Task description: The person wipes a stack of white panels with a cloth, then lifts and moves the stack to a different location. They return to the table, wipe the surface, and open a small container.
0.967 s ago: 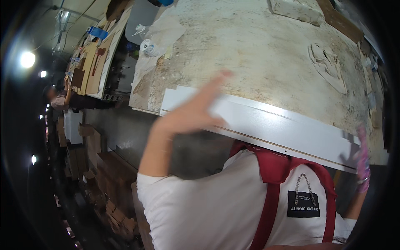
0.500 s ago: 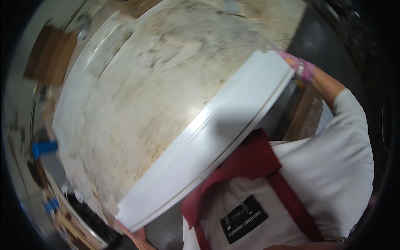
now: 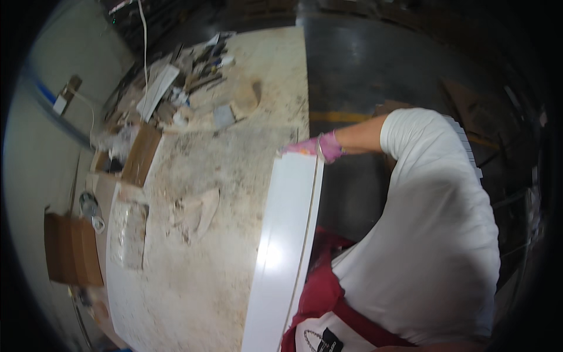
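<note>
One gloved hand (image 3: 321,146) atop white panel's (image 3: 285,246) end

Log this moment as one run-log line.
right hand: pink glove, grips far end of white panel | left hand: out of view | panel: along workbench edge

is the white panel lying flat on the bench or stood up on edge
Lying flat: the white panel shows its broad face along the workbench edge, right hand at its far end.

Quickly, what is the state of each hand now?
Left hand: not in view.
Right hand: in a pink glove, gripping the far end of the long white panel.
</note>
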The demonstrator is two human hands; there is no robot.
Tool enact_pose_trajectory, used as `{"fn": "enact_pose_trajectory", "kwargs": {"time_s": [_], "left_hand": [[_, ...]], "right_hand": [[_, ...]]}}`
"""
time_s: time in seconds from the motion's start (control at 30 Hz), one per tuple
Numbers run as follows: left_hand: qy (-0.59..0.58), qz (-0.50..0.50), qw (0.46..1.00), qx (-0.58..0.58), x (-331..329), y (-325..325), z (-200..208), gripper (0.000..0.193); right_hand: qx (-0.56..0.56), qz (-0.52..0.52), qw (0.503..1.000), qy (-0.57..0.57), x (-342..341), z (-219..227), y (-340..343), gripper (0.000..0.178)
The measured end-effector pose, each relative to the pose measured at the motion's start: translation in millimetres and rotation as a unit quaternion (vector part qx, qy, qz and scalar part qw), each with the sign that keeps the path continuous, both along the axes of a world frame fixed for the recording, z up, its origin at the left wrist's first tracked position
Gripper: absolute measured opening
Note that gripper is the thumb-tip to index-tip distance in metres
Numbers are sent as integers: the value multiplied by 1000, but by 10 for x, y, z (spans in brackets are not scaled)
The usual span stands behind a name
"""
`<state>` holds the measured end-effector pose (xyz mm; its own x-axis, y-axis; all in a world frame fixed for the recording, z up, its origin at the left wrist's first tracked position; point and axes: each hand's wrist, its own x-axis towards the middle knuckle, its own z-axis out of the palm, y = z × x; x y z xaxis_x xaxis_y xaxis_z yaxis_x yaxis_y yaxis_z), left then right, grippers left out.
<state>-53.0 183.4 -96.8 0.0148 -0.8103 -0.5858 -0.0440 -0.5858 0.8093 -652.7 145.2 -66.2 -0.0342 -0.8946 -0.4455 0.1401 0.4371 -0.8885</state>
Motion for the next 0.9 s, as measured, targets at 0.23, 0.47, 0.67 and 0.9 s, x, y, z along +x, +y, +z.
{"fn": "enact_pose_trajectory", "kwargs": {"time_s": [0.23, 0.47, 0.67, 0.9], "left_hand": [[0, -116, 993, 3, -472, -286, -102, 67], [8, -187, 982, -2, -627, -362, -97, 67], [4, -229, 973, 7, -631, -362, -87, 67], [-12, -288, 957, 39, -832, -135, -110, 68]], "right_hand": [[-13, -6, 999, -41, 20, -67, 156, 35], [-46, -17, 994, -93, 128, -238, 230, 34], [-131, -77, 978, -141, 244, -415, 1056, 27], [20, -294, 937, -187, 319, -392, 2393, 47]]}}
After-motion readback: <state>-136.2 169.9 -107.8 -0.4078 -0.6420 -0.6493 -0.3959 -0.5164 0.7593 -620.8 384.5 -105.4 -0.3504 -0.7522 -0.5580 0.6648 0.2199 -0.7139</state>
